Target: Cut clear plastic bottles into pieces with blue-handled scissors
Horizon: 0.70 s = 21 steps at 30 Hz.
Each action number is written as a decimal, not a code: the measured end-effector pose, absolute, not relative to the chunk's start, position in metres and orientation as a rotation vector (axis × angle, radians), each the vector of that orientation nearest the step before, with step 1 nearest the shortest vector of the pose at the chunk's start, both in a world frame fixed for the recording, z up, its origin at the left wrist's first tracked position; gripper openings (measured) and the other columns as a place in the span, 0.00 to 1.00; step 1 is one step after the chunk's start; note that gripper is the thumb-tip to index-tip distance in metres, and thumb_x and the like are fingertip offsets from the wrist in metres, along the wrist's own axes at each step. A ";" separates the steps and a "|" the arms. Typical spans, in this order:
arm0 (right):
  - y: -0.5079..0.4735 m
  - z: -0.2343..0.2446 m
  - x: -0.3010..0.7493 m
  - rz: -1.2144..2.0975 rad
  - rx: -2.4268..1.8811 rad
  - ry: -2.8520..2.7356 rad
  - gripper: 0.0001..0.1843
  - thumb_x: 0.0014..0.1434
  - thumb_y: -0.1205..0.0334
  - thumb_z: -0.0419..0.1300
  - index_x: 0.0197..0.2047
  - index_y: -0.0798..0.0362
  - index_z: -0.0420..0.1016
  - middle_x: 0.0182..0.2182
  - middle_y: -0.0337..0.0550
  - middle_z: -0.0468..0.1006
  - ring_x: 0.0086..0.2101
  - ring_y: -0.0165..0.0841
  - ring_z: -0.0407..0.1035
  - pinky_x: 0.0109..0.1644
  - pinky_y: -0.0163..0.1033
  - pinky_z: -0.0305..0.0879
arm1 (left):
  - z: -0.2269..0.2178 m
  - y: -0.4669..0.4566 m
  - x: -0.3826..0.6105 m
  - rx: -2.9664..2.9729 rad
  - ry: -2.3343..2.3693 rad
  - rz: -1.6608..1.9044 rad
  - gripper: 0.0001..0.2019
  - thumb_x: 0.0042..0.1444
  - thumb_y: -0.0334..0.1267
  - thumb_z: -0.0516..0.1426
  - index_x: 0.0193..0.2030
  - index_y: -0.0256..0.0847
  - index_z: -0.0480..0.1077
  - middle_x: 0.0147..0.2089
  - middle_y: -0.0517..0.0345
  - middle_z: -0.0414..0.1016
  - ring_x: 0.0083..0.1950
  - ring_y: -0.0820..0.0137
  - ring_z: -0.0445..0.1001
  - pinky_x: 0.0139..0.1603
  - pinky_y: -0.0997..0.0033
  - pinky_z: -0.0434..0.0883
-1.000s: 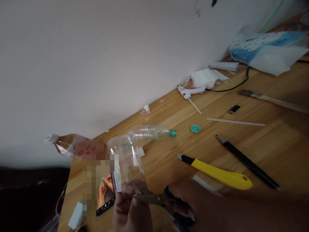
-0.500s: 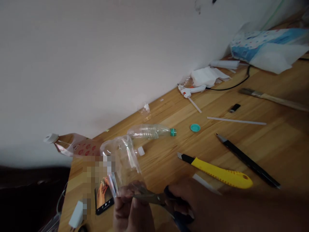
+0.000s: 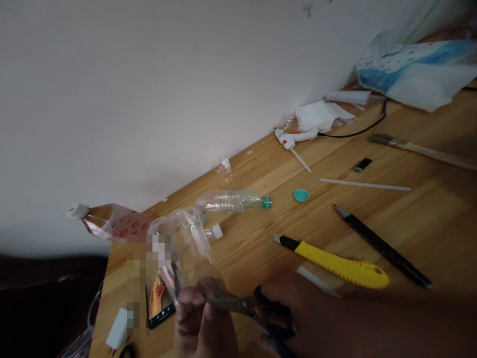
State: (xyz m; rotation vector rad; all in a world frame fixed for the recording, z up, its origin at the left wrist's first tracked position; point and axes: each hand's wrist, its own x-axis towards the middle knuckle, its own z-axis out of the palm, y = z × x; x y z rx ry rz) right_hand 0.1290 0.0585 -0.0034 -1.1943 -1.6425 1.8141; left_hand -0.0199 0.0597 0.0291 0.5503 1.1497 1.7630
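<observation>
At the bottom of the view my left hand (image 3: 203,323) is closed around the cut edge of a clear plastic bottle piece (image 3: 188,243), which sticks up and away from me. My right hand (image 3: 298,318) grips dark-handled scissors (image 3: 242,306), whose blades reach left to the plastic at my left fingers. Just right of my hands a yellow utility knife (image 3: 335,266) lies on the wooden table (image 3: 410,223), with a black pen (image 3: 383,248) beyond it.
A whole clear bottle with a teal cap (image 3: 233,200), a loose teal cap (image 3: 301,195), a white stick (image 3: 365,185), a glue gun (image 3: 296,137) with black cable, a paintbrush (image 3: 421,151) and white papers lie farther off. A phone (image 3: 160,298) lies at the left.
The clear bottle piece has tilted further to the left in my left hand. The scissors stay at its edge. The view shifted slightly.
</observation>
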 end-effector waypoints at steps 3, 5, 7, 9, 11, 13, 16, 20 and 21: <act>0.059 -0.006 0.129 1.789 -1.196 -1.672 0.15 0.45 0.63 0.66 0.24 0.49 0.61 0.19 0.29 0.60 0.21 0.26 0.53 0.21 0.33 0.47 | 0.029 0.060 -0.021 0.545 1.156 1.750 0.19 0.36 0.35 0.75 0.24 0.42 0.67 0.24 0.66 0.70 0.28 0.76 0.68 0.29 0.83 0.69; 0.059 -0.008 0.129 1.781 -1.204 -1.688 0.14 0.46 0.62 0.67 0.25 0.50 0.62 0.20 0.29 0.61 0.22 0.26 0.54 0.21 0.32 0.48 | 0.029 0.060 -0.021 0.554 1.158 1.752 0.19 0.36 0.35 0.75 0.24 0.42 0.67 0.24 0.66 0.71 0.28 0.76 0.68 0.28 0.84 0.68; 0.059 -0.009 0.129 1.777 -1.209 -1.706 0.15 0.46 0.60 0.67 0.25 0.50 0.62 0.20 0.28 0.61 0.22 0.25 0.54 0.22 0.31 0.48 | 0.029 0.060 -0.021 0.564 1.165 1.759 0.19 0.35 0.36 0.75 0.25 0.42 0.68 0.24 0.67 0.71 0.28 0.76 0.69 0.28 0.84 0.68; 0.059 -0.009 0.130 1.774 -1.210 -1.728 0.15 0.47 0.60 0.67 0.25 0.50 0.61 0.20 0.28 0.61 0.22 0.25 0.54 0.22 0.31 0.48 | 0.029 0.060 -0.021 0.554 1.179 1.753 0.19 0.35 0.36 0.75 0.25 0.42 0.68 0.25 0.67 0.72 0.28 0.77 0.69 0.28 0.85 0.69; 0.059 -0.008 0.130 1.767 -1.224 -1.728 0.14 0.48 0.59 0.66 0.25 0.50 0.63 0.20 0.28 0.62 0.22 0.25 0.54 0.23 0.31 0.48 | 0.030 0.059 -0.020 0.544 1.169 1.735 0.18 0.36 0.35 0.75 0.25 0.42 0.69 0.25 0.68 0.73 0.27 0.78 0.68 0.27 0.85 0.68; 0.058 -0.009 0.130 1.768 -1.236 -1.720 0.12 0.48 0.59 0.66 0.26 0.50 0.64 0.21 0.29 0.63 0.22 0.26 0.55 0.23 0.31 0.48 | 0.032 0.059 -0.019 0.539 1.142 1.722 0.17 0.37 0.34 0.75 0.25 0.42 0.69 0.25 0.68 0.72 0.26 0.78 0.67 0.26 0.85 0.67; 0.058 -0.010 0.130 1.750 -1.216 -1.733 0.13 0.49 0.59 0.66 0.26 0.50 0.64 0.21 0.29 0.63 0.22 0.26 0.56 0.23 0.31 0.48 | 0.035 0.059 -0.019 0.529 1.118 1.718 0.17 0.37 0.33 0.75 0.25 0.42 0.69 0.24 0.68 0.72 0.25 0.78 0.67 0.26 0.85 0.68; 0.061 -0.009 0.130 1.700 -1.183 -1.791 0.13 0.47 0.60 0.66 0.25 0.50 0.63 0.20 0.28 0.62 0.22 0.26 0.55 0.22 0.31 0.49 | 0.036 0.057 -0.020 0.500 1.076 1.696 0.15 0.40 0.31 0.73 0.25 0.41 0.69 0.24 0.67 0.72 0.26 0.78 0.69 0.26 0.86 0.68; 0.062 -0.008 0.131 1.697 -1.181 -1.802 0.14 0.47 0.60 0.66 0.25 0.50 0.62 0.19 0.28 0.62 0.22 0.26 0.55 0.22 0.31 0.48 | 0.036 0.057 -0.020 0.495 1.061 1.689 0.15 0.41 0.31 0.73 0.25 0.41 0.69 0.24 0.67 0.72 0.26 0.78 0.69 0.26 0.86 0.68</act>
